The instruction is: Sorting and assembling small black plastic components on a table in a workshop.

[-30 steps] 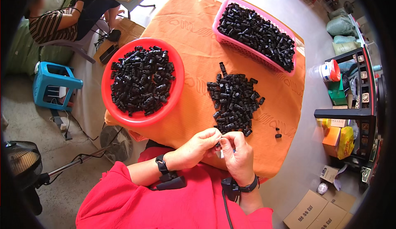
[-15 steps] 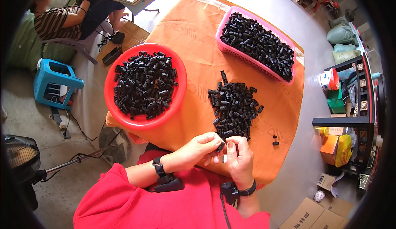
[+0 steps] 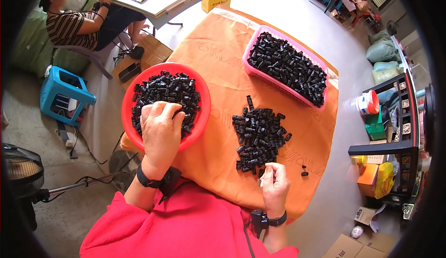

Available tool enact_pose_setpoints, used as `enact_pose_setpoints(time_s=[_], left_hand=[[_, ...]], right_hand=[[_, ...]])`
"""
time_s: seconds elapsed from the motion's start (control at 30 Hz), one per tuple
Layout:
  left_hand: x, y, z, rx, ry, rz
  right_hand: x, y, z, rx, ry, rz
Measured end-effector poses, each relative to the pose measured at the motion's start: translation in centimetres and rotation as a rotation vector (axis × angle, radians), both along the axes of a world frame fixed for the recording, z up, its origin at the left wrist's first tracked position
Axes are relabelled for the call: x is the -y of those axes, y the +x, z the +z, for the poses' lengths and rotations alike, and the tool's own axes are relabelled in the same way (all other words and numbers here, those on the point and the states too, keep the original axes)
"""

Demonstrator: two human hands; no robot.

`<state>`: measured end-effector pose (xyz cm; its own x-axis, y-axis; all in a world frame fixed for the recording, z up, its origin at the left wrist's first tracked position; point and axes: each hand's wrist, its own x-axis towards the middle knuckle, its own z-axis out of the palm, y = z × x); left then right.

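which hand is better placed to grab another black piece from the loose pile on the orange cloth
Probably the right hand: it rests at the near edge of the loose pile on the orange cloth, fingers curled. The left hand is spread over the black pieces in the red bowl, away from the pile.

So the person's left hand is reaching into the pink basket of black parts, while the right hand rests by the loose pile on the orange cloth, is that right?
Not quite. In the head view the left hand is in the round red bowl of black parts, not the pink basket. The right hand is indeed by the loose pile on the orange cloth.
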<state>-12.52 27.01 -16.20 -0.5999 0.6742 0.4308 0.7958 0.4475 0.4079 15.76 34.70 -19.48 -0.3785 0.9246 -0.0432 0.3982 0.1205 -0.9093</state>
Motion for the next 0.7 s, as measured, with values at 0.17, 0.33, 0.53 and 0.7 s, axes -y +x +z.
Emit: enact_pose_setpoints(time_s=[0.17,0.33,0.53,0.7], left_hand=[[-0.4,0.4,-0.5,-0.107,-0.011,0.047],[-2.7,3.0,0.0,0.087,0.124,-0.242],[-10.2,7.6,-4.2,0.320,-0.039,-0.440],[-13.5,7.7,-8.1,0.175,-0.078,-0.402]], right_hand=[[-0.1,0.5,-0.2,0.018,0.040,-0.022],[-0.3,1.0,-0.4,-0.012,-0.013,-0.036],[-0.3,0.6,0.1,-0.018,-0.018,0.002],[-0.3,1.7,-0.2,0.010,-0.043,0.007]])
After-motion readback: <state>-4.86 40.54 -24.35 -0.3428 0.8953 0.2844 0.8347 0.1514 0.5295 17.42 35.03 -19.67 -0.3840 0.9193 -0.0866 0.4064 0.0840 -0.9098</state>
